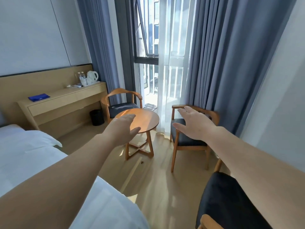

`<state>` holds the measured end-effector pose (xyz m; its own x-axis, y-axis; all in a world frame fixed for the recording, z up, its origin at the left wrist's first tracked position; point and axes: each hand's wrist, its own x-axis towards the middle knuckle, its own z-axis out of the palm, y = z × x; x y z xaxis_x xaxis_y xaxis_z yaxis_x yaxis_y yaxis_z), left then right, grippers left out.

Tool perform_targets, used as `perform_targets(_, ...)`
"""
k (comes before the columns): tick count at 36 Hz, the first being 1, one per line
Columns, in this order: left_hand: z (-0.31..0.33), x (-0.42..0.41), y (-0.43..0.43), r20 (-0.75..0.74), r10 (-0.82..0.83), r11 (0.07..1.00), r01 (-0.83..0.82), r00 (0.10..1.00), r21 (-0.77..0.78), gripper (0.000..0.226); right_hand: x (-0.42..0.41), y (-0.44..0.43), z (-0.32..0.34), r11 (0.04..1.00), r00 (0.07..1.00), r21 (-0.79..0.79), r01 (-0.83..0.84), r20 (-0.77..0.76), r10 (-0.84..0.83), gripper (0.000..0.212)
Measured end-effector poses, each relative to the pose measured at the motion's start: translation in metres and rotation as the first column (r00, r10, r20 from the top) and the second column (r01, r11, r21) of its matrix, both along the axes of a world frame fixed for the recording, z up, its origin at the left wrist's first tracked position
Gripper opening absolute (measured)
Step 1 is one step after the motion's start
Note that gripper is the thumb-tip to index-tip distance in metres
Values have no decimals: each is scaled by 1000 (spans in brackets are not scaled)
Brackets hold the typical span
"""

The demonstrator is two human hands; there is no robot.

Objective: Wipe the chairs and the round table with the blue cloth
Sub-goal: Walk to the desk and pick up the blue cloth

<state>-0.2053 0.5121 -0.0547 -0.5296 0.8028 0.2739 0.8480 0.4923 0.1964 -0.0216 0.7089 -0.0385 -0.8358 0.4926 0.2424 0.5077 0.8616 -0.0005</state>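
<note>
Hanging in the air with nothing in them, the fingers (125,118) of the left hand (122,131) lie straight and close together, palm down, thumb set a little apart. The right hand (196,128) is held the same way, its fingers (184,111) straight and loosely spread. Neither hand touches anything; both hover in front of the person, the left one in line with the round table (146,119) and the right one in line with the right-hand chair (186,139).

The blue cloth (39,97) lies flat on the long bench (69,95) against the left wall, well apart from both hands (and on the other side of the bed (24,146) corner).

I judge the task to be at its very start: the cloth is not picked up, so none of the wiping looks begun. Fetching it from the bench comes first. Then the round table is left to do, along with the far chair (123,103) behind it, the right-hand chair by the curtain (222,63), and the near chair (231,204) at the lower right, if it counts among them.
</note>
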Motion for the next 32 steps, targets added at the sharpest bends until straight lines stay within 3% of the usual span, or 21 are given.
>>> perform_targets(10,-20,-42,56,53,55,997,-52,997,-55,66,-68,70,-30,996,998,-74,-53,29,55,72)
perform_targets(26,-60,-225,109,126,205,978,-198,971,-66,66,-277,131,-56,968,971,-114,-226,54,233,69)
perform_targets(32,-71,-266,112,140,255,966,-246,957,-77,65,-334,140,-59,958,952,-114,-265,128,278,70)
